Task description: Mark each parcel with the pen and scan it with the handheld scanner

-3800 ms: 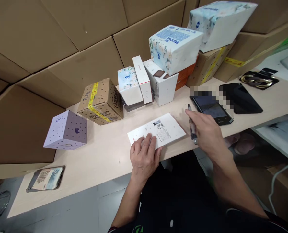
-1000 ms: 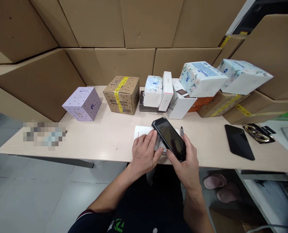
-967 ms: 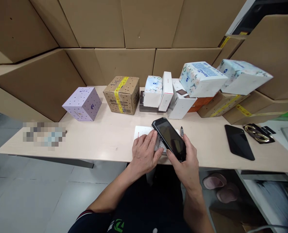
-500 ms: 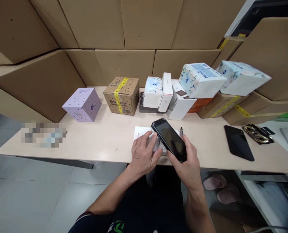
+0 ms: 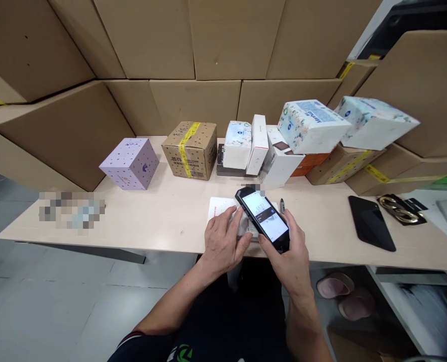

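Note:
My right hand (image 5: 289,251) grips a black handheld device (image 5: 263,217) with its screen lit, held tilted just above a flat white box (image 5: 218,207) on the pale table (image 5: 163,221). A pen (image 5: 282,205) sticks out past the fingers of that same hand. My left hand (image 5: 223,240) lies on the white box with fingers spread flat, pressing it down by the table's front edge.
Along the back stand a lilac cube box (image 5: 129,163), a taped brown carton (image 5: 190,149), white boxes (image 5: 258,145) and tissue packs (image 5: 311,125). A black phone (image 5: 371,229) and a gold clip (image 5: 400,209) lie at the right. Large cartons (image 5: 193,45) wall the rear.
The handheld's screen has gone from dark to lit. Earlier still, my right hand held only the pen and the device lay on the table.

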The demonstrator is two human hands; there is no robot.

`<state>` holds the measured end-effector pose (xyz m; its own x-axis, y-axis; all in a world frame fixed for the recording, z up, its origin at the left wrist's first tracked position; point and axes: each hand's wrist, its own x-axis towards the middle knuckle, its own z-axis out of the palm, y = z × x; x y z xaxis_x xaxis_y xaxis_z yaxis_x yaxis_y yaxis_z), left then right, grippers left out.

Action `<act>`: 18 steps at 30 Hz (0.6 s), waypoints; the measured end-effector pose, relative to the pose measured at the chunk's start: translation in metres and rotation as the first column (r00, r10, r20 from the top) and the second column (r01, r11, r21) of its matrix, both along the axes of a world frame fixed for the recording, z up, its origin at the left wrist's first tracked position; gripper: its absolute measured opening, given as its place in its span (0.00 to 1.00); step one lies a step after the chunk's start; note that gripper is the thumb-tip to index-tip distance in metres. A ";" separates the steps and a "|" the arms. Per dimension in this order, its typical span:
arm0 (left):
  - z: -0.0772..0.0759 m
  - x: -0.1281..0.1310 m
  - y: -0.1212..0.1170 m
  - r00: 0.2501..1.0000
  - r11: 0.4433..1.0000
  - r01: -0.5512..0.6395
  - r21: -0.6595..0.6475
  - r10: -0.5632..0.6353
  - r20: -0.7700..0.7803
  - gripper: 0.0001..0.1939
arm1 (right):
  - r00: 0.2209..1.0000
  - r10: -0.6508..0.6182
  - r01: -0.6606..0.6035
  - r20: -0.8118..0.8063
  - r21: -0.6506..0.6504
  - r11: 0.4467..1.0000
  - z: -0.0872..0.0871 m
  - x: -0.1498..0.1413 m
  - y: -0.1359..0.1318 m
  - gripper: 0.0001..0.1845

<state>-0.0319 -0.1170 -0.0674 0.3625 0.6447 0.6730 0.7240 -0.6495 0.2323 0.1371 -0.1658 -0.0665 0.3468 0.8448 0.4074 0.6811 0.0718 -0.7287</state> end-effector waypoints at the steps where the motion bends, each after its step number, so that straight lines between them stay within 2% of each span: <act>1: 0.000 0.000 0.000 1.000 1.000 0.006 0.010 -0.006 0.006 0.28 | 1.000 0.000 0.000 0.001 0.000 1.000 0.000 0.000 0.000 0.42; 6: -0.002 -0.001 0.001 1.000 0.999 0.018 0.041 -0.019 0.020 0.28 | 1.000 0.004 -0.004 -0.002 -0.003 1.000 0.001 0.001 -0.001 0.42; 13: -0.003 0.000 0.001 1.000 0.999 0.017 0.039 -0.017 0.016 0.29 | 0.995 -0.019 0.014 -0.101 -0.052 0.999 -0.001 0.006 -0.001 0.43; 18: -0.003 0.000 0.001 1.000 0.999 0.011 0.052 -0.011 -0.001 0.29 | 0.979 -0.110 0.103 -0.170 -0.050 0.993 -0.003 0.022 -0.004 0.46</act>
